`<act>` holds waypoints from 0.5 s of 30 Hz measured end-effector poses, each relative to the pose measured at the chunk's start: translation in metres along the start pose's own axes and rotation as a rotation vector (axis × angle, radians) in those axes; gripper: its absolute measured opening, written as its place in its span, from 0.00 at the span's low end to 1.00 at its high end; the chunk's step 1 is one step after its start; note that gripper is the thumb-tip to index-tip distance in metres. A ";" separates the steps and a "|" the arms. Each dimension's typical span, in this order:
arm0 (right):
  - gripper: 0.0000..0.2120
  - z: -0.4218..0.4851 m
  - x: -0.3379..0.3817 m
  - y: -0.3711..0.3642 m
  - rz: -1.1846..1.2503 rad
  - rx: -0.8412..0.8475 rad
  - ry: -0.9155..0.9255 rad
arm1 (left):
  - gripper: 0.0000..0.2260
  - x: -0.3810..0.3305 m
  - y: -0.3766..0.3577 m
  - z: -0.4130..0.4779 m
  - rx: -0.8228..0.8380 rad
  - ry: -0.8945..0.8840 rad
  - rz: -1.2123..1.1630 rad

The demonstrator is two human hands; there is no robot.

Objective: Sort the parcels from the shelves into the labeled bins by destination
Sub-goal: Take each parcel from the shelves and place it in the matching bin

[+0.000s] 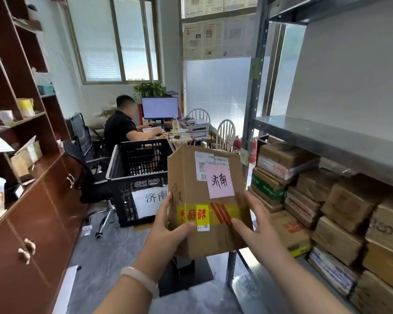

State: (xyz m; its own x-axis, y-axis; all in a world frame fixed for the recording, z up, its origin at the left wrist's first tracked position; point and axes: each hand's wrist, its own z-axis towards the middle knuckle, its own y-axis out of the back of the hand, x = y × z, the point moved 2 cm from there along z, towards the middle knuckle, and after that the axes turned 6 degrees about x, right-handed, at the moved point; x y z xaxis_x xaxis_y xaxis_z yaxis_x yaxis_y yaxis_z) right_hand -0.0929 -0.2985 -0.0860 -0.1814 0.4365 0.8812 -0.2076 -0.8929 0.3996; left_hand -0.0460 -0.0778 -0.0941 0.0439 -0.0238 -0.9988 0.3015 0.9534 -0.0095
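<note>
I hold a brown cardboard parcel [204, 200] upright in front of me, with a pink note reading 济南, a white shipping label and a yellow tape band. My left hand [168, 230] grips its lower left edge, thumb across the tape. My right hand [252, 223] presses its lower right side with fingers spread. Behind the parcel stands a black plastic crate bin [136, 173] with a white paper sign [149, 202] reading 济南. Many stacked parcels [322, 207] fill the metal shelf on the right.
A grey metal shelf rack [327, 137] runs along the right. A dark wooden cabinet [32, 200] lines the left. A black office chair [89, 177] sits beside the bin. A person works at a desk [182, 130] behind, near a wire basket [186, 138].
</note>
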 end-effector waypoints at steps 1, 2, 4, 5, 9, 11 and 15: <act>0.36 0.013 -0.004 -0.003 -0.001 -0.013 -0.022 | 0.40 0.001 0.007 0.011 0.020 0.007 -0.040; 0.38 0.026 -0.009 -0.007 0.016 -0.003 -0.056 | 0.40 0.002 0.015 0.022 0.032 0.012 -0.067; 0.42 0.053 -0.016 -0.022 0.086 0.039 -0.106 | 0.38 0.002 0.032 0.047 0.045 0.007 -0.101; 0.43 0.067 -0.018 -0.030 0.107 0.045 -0.111 | 0.36 0.002 0.041 0.061 0.043 -0.006 -0.109; 0.42 0.135 -0.015 -0.071 0.124 0.017 -0.093 | 0.27 -0.003 0.083 0.118 -0.003 -0.069 -0.027; 0.42 0.169 -0.009 -0.094 0.105 0.012 -0.092 | 0.30 -0.008 0.109 0.146 -0.044 -0.108 0.060; 0.43 0.229 -0.004 -0.137 0.067 0.020 -0.060 | 0.33 -0.016 0.157 0.196 -0.090 -0.173 0.269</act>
State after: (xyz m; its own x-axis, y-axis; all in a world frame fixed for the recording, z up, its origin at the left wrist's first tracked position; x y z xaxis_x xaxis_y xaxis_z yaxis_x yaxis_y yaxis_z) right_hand 0.1559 -0.2033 -0.0863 -0.1360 0.3685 0.9196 -0.1780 -0.9222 0.3432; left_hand 0.1877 0.0135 -0.0701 0.2737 0.1887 -0.9431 0.1719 0.9552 0.2410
